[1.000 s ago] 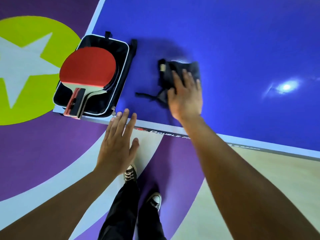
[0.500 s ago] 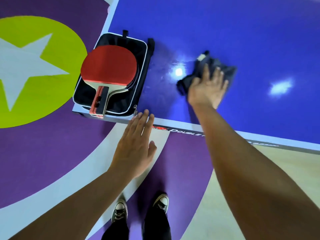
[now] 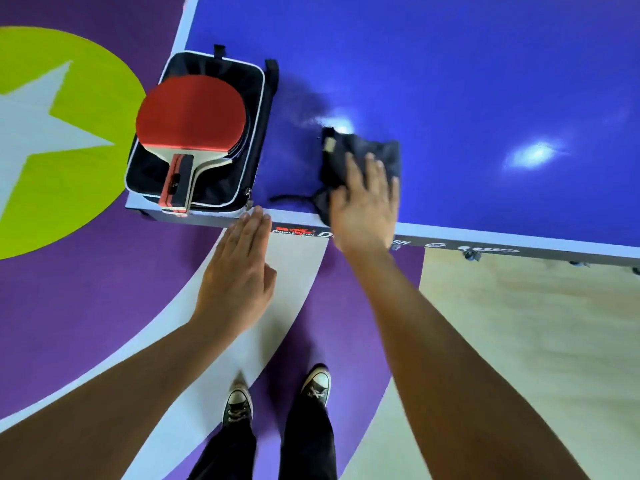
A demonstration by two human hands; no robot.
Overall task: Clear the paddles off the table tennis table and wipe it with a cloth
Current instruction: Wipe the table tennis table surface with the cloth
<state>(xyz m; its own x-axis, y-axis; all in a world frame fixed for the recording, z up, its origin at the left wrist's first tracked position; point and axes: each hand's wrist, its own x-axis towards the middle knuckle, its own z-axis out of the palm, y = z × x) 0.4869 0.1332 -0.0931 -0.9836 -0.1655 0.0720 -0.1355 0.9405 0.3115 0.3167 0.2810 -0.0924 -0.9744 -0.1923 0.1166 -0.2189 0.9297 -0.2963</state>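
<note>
Right hand lies flat with fingers spread, pressing a crumpled dark grey cloth onto the blue table tennis surface at centre frame, just inside its near edge. Left hand holds nothing, fingers straight and together, tips at that edge. Red-faced, wooden-handled paddle lies on an open black zip case at the surface's corner, left of centre.

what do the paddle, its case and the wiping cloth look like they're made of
Paddle: matte red rubber face, apparently over pale wood, seen at neck and handle. Case: dark fabric, probably nylon, with white piping and a zip pull. Cloth: soft dark textile, bunched under the right hand; fibre unclear.
</note>
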